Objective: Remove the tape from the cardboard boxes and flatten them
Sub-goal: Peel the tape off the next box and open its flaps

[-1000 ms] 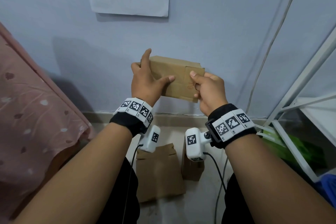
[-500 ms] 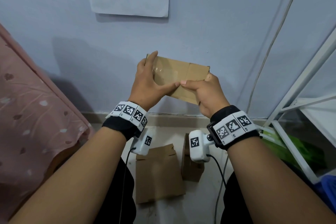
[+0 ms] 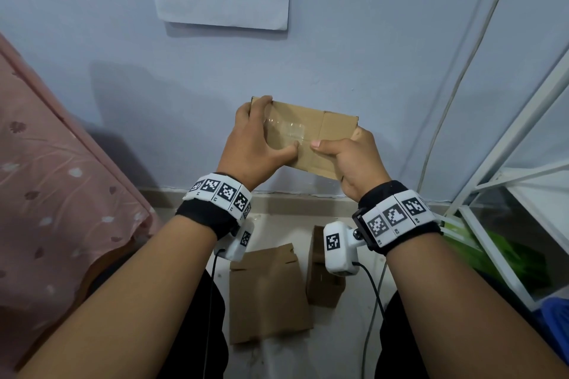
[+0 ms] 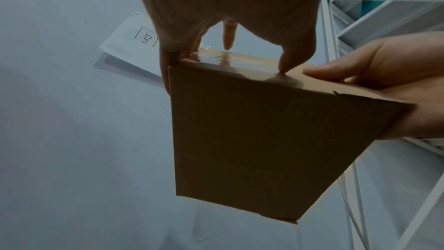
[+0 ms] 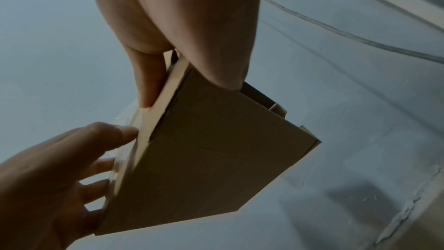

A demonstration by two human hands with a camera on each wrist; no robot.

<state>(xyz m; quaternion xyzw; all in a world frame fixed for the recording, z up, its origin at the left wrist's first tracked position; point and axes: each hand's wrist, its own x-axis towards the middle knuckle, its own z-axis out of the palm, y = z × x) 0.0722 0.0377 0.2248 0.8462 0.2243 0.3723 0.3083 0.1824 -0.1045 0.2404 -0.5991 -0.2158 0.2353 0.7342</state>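
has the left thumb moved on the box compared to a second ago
Yes. The left hand has slid its thumb right along the cardboard box, nearly meeting the right hand thumb, below the clear tape.

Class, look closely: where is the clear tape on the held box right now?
In the head view, the clear tape lies on the box's upward face, left of centre, between the left hand and right hand.
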